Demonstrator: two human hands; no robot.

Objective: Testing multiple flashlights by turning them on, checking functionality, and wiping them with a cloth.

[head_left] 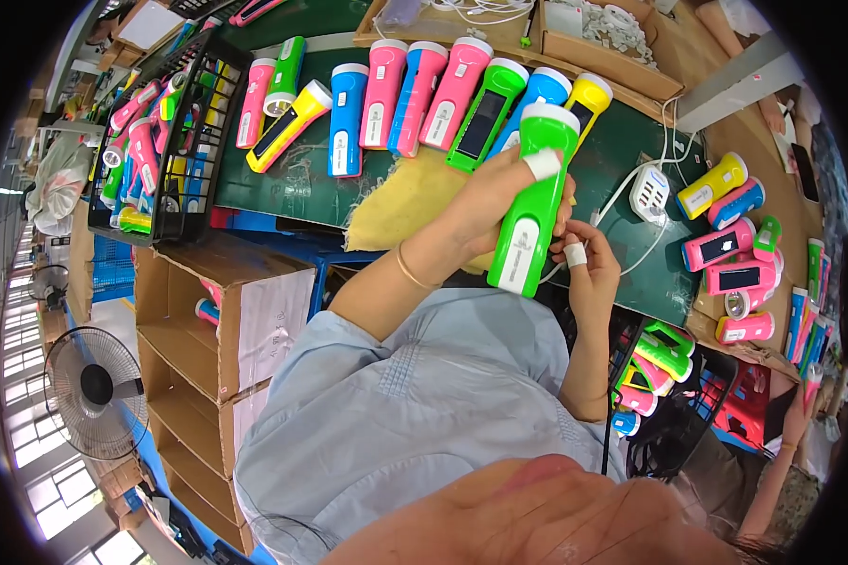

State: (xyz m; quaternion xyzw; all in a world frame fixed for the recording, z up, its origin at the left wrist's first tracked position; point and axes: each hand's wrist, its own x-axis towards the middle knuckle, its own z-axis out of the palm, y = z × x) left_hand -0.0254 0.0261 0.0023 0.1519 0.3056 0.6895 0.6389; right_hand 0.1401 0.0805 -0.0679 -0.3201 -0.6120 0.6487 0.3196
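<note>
My left hand, a white wrap on its thumb, grips a green flashlight with a white head rim and a white label panel. The flashlight is tilted, its head pointing away from me. Close against its right side is my right hand, with white tape on a finger and the fingertips drawn together. Whatever those fingertips hold is too small to make out. A white cable passes right beside them, leading toward a white multi-port USB charger on the green table mat.
Several pink, blue, green and yellow flashlights line the far side. More flashlights lie at right. A black crate of flashlights stands left, another basket lower right. Yellow cloth, cardboard shelves and a fan are nearby.
</note>
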